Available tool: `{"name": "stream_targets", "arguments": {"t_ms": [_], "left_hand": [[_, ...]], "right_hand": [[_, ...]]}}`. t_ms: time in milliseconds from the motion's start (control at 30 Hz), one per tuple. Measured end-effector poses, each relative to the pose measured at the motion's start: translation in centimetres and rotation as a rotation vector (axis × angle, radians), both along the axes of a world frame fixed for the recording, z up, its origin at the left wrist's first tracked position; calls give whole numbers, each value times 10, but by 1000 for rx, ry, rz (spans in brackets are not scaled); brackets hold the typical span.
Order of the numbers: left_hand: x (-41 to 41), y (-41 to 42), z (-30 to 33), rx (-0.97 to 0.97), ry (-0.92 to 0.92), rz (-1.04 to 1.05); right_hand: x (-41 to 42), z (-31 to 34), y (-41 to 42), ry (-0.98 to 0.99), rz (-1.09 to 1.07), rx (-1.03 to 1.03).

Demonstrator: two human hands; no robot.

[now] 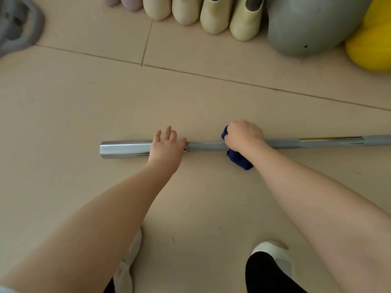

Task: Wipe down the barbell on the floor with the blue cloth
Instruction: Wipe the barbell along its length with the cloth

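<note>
- While the barbell (211, 145) lay flat on the tiled floor (190, 98), its long axis ran left-right across the view, chrome sleeve end at left, shaft running out of frame at right.
- The blue cloth (239, 159) was bunched round the shaft approx. mid-view, part of it poking out above the fist and a fold hanging onto the floor on the near side.
- The right hand (243, 137) was fisted tight over cloth & shaft together, knuckles up, so the cloth sat betw. palm and bar.
- The left hand (167, 145) rested on the sleeve just left of the collar, fingers spread and lifted, palm down; not clasping anything, prob. only steadying the bar vs. rolling.
- Key relation: bar extended both ways from the cloth grip; the short stretch betw. the two hands was close by, the long run of shaft lay to the right. Any stroke would have to follow that left-right axis; right hand was the one placed for it.
- Judgement: wiping was under way, most of the visible shaft to the right prob. not yet covered.
- Further out: pale boots (213, 15), a grey ball (306, 26) and a yellow item (372, 45) stood along the far edge, well apart from the bar.
- The person's white shoes (279, 256) were near the bottom edge.
</note>
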State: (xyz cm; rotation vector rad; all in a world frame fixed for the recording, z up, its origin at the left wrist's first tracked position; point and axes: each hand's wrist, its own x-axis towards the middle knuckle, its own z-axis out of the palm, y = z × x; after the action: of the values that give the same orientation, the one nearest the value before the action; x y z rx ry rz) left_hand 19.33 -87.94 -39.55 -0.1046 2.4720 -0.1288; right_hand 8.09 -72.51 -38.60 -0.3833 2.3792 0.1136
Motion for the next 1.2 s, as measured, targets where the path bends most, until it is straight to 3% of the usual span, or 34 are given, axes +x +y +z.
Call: {"name": "stream_targets", "arguments": {"t_ms": [133, 233, 433, 500, 633, 833, 967, 1100, 1200], "left_hand": [[7, 7, -2, -5, 50, 41], [12, 11, -3, 14, 89, 78], [4, 44, -7, 24, 220, 274], [-10, 69, -12, 144, 246, 206], [-35, 108, -16, 296, 358, -116], [-35, 121, -23, 219, 203, -26], [-31, 128, -18, 184, 154, -20], [-25, 133, -15, 108, 208, -73], [-18, 134, -24, 68, 221, -70]], "right_hand": [[27, -12, -19, 69, 126, -151], [19, -7, 11, 90, 186, -217], [-5, -8, 89, 212, -103, -52], [5, -10, 80, 203, -134, -111], [24, -7, 74, 107, 65, -201], [-12, -11, 166, 253, -89, 33], [-13, -16, 159, 212, -252, 22], [22, -21, 104, 144, -69, -116], [24, -15, 116, 125, -41, -168]]}}
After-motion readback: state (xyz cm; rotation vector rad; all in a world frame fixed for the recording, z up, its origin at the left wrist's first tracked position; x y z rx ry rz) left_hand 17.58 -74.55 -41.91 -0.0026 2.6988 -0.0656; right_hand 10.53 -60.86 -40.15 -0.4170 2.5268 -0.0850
